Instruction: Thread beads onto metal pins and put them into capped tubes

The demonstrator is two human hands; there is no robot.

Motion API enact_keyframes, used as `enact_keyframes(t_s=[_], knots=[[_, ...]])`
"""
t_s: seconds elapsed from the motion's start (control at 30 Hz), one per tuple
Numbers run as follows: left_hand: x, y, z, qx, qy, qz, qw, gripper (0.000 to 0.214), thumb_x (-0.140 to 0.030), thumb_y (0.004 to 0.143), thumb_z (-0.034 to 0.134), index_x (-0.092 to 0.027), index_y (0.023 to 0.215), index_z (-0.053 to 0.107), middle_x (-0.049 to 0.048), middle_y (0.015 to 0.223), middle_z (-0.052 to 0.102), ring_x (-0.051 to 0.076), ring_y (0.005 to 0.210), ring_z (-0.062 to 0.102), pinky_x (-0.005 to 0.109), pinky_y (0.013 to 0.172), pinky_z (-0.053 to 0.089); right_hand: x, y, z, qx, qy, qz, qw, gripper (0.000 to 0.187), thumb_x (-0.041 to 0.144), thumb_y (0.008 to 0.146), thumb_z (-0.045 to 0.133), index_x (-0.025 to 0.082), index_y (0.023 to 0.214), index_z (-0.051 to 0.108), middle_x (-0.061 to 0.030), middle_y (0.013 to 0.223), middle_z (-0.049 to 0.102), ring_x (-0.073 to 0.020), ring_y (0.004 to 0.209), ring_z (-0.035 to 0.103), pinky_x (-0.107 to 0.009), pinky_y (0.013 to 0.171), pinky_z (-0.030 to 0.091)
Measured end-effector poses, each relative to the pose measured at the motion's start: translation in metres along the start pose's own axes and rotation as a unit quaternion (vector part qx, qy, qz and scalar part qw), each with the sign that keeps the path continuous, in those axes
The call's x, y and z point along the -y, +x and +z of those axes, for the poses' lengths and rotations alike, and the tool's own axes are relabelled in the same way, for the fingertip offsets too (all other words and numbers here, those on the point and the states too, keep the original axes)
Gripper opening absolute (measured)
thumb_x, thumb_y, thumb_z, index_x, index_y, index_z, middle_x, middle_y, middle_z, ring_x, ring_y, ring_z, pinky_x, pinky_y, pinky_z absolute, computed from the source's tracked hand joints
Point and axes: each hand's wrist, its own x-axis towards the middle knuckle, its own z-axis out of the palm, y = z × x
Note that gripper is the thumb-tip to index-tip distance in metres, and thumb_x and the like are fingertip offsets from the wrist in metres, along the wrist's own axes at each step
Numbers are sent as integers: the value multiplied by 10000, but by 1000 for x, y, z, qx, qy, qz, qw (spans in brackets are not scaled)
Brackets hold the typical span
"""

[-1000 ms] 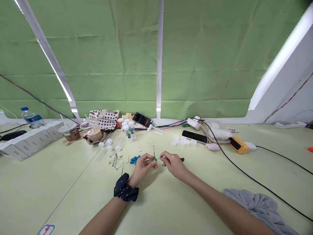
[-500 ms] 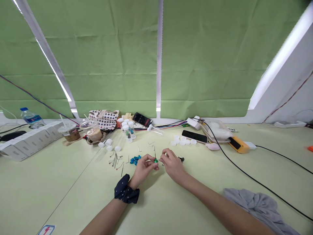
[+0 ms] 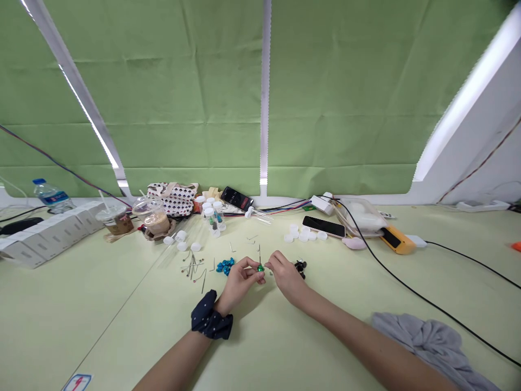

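Observation:
Between the thumb and fingertips of my left hand (image 3: 241,279) is a small shiny green metal part (image 3: 260,267), with a thin dark rod (image 3: 259,254) standing upright out of it. Just to its right, my right hand (image 3: 285,274) is closed in a pinch; what its fingertips hold is too small to make out. A cluster of blue metal parts (image 3: 225,266) lies left of my left hand. Several black parts (image 3: 300,267) sit beside my right hand, partly behind it. Thin bent metal rods (image 3: 192,267) are scattered farther left.
White caps (image 3: 303,234) and a phone (image 3: 323,227) lie beyond my right hand. Capped clear tubes (image 3: 212,217), drink cups (image 3: 157,224) and white boxes (image 3: 52,233) stand at the left. A black cable (image 3: 401,279) crosses the right side, near grey cloth (image 3: 427,342).
My right hand has shifted slightly down, uncovering more of the black parts. The green part and its rod have moved a little to the right in my left hand.

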Motion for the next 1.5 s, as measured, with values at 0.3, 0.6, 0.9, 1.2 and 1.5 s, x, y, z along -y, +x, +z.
enact_keyframes(t_s=[0.3,0.6,0.9,1.2,1.5], knots=[[3,2,-1,-14,1,1,1000,223,-257,724,660,-162,813,479,1,614,618,142,592,613,274,613,454,3,0,-1,13,58,-9,998,166,89,890,291,185,865,425,-36,859,440,-118,695,484,-240,645,427],[6,-1,-1,-15,43,12,999,213,-249,704,677,-157,794,507,-5,660,591,142,647,609,281,643,473,5,3,-12,77,-16,62,995,192,165,891,376,188,759,514,-1,754,517,-103,589,484,-216,533,311],[3,2,-3,-41,35,4,999,241,-292,701,675,-167,797,493,-15,605,588,148,606,611,300,641,485,3,2,-10,53,80,52,994,92,147,830,469,192,908,485,-34,856,531,-147,726,523,-249,637,403],[-1,5,-7,-56,18,-17,998,269,-352,708,660,-142,827,542,-9,561,593,129,525,578,260,562,441,-6,-1,-17,108,-86,-75,988,233,29,839,336,172,964,470,-45,903,457,-104,613,466,-217,565,373],[0,4,-8,-32,33,-30,998,323,-375,710,651,-129,897,556,0,589,594,113,510,543,246,542,414,-21,-1,-14,98,-148,-110,978,319,13,831,357,180,1035,538,-39,818,506,-111,626,485,-215,539,329]])
